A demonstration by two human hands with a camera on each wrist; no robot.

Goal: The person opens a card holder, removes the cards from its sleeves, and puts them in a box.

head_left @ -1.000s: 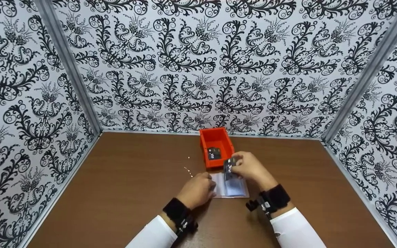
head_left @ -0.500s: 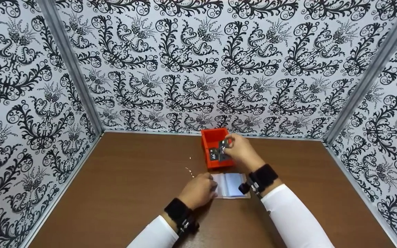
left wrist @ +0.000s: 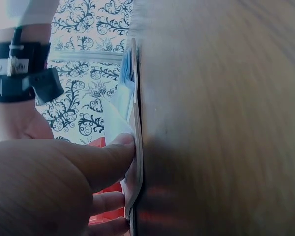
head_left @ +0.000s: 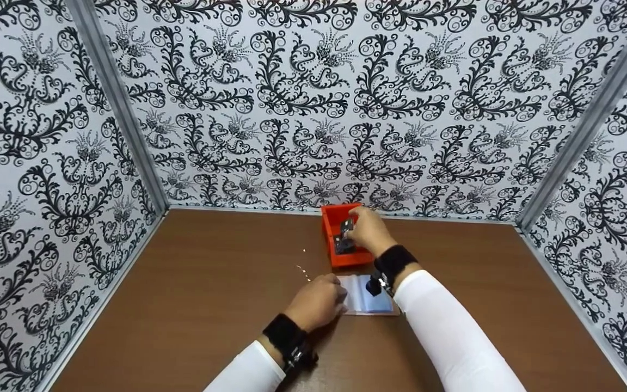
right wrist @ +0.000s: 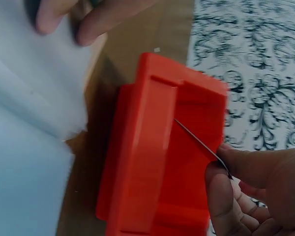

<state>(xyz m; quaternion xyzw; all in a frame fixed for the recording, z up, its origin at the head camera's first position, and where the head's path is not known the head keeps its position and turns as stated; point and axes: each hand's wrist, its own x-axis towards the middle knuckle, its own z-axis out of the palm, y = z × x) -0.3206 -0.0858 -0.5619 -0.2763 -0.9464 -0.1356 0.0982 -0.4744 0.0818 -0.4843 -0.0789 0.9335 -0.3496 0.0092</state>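
Note:
My right hand (head_left: 370, 231) pinches a dark card (head_left: 346, 226) between thumb and fingers, over the red plastic bin (head_left: 352, 261). The right wrist view shows that card (right wrist: 199, 140) edge-on as a thin line, tilted across the bin's opening. Another dark card (head_left: 340, 248) lies in the near part of the bin. In front of the bin, a small card holder (head_left: 377, 301) lies spread on the table, with clear plastic sleeves. My left hand (head_left: 316, 302) rests on its left side, thumb and fingertips pressing the sleeve page (left wrist: 119, 115) from above.
Small pale flecks (head_left: 303, 270) mark the brown wooden table (head_left: 226, 283) left of the bin. Patterned panels (head_left: 313, 109) enclose the table at the back and both sides, joined by grey corner posts (head_left: 123, 109).
My right hand has moved from above the card holder back and left to the bin, carrying the dark card. The left hand stays on the holder.

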